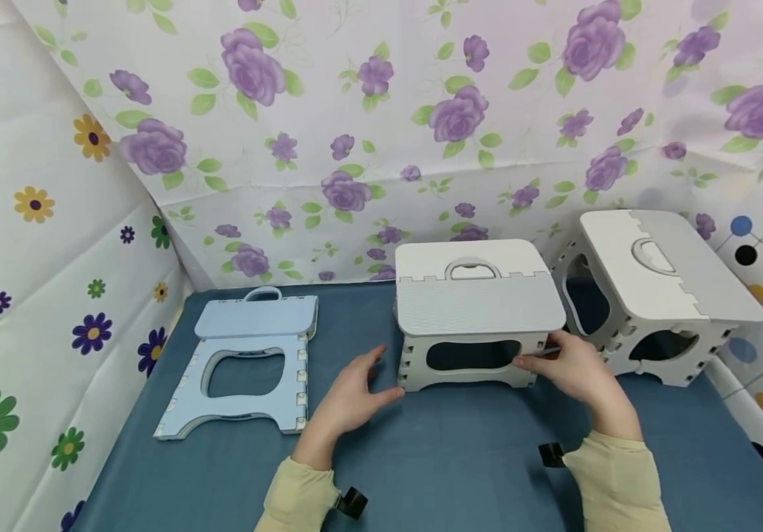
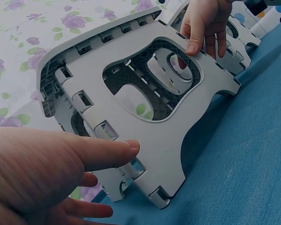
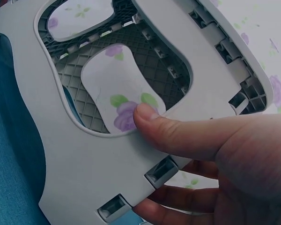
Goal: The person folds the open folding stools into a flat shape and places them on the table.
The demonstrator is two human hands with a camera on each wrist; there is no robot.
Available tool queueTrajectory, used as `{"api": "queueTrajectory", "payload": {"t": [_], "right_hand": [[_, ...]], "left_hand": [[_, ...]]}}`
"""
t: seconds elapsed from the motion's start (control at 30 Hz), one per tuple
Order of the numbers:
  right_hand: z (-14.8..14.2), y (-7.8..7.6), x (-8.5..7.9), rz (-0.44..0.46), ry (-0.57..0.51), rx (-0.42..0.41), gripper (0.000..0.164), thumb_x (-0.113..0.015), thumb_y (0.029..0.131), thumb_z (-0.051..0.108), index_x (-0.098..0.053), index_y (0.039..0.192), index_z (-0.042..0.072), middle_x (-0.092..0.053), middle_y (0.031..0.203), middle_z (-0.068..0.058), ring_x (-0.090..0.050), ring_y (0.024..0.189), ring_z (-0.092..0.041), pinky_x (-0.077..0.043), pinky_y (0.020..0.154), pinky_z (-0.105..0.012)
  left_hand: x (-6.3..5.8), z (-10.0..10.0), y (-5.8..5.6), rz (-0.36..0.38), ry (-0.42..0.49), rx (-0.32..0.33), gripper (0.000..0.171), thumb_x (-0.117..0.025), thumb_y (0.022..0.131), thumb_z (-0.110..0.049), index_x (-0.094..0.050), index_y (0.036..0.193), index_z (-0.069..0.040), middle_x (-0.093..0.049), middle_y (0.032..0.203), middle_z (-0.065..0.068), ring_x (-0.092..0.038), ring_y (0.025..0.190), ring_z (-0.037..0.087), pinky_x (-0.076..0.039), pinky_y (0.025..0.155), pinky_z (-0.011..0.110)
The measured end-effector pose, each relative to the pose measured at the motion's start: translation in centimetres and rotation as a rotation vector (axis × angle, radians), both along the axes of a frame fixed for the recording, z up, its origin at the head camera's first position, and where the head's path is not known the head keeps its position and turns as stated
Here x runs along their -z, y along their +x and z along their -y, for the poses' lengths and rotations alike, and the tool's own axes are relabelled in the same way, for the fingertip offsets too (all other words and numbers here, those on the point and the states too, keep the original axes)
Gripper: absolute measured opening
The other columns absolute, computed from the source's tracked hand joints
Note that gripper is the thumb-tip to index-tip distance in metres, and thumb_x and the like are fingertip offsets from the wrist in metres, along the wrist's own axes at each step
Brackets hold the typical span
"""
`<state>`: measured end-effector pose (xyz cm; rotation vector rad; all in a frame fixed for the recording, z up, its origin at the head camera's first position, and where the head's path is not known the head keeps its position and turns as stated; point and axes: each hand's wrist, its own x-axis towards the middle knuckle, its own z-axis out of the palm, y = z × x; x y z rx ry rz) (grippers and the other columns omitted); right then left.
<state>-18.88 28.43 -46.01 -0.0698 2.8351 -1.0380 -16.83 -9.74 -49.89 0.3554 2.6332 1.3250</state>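
On the cloth-covered counter (image 1: 461,458), the right hand (image 1: 577,369) pinches a ribbed-topped plastic stool (image 1: 481,307) by its edge; alongside, the left hand (image 1: 352,395) is spread.

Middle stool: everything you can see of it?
The middle stool looks like moulded plastic: cream rear seat half, grey front half, an arched handle at the seam, a latticed inner wall, and a front panel with a wide rounded opening and slotted hinge edges. It stands unfolded on blue cloth, between a pale-blue stool and another standing stool. The right hand grips the front panel's right side; the left hand is at its left edge, contact unclear.
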Motion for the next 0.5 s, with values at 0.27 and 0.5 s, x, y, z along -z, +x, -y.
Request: {"api": "queueTrajectory", "payload": {"t": [0.27, 0.5], "right_hand": [[0.3, -0.1, 0.03, 0.014, 0.003, -0.01, 0.075, -0.081, 0.094, 0.055, -0.061, 0.14, -0.001, -0.067, 0.127, -0.027, -0.066, 0.117, -0.048, -0.058, 0.085, -0.056], [0.23, -0.25, 0.14, 0.039, 0.012, -0.036, 0.063, -0.08, 0.095, 0.054, -0.07, 0.125, 0.0, -0.073, 0.118, -0.021, -0.07, 0.11, -0.042, -0.058, 0.084, -0.054]], "left_hand": [[0.06, 0.02, -0.03, -0.009, -0.01, 0.002, 0.082, -0.083, 0.097, -0.03, -0.043, 0.161, 0.0, -0.048, 0.158, 0.025, -0.058, 0.134, 0.046, -0.049, 0.107, 0.059], [0.15, 0.18, -0.12, -0.003, -0.01, 0.007, 0.08, -0.082, 0.098, -0.029, -0.043, 0.162, -0.001, -0.048, 0.159, 0.025, -0.058, 0.135, 0.046, -0.049, 0.108, 0.057]]}}
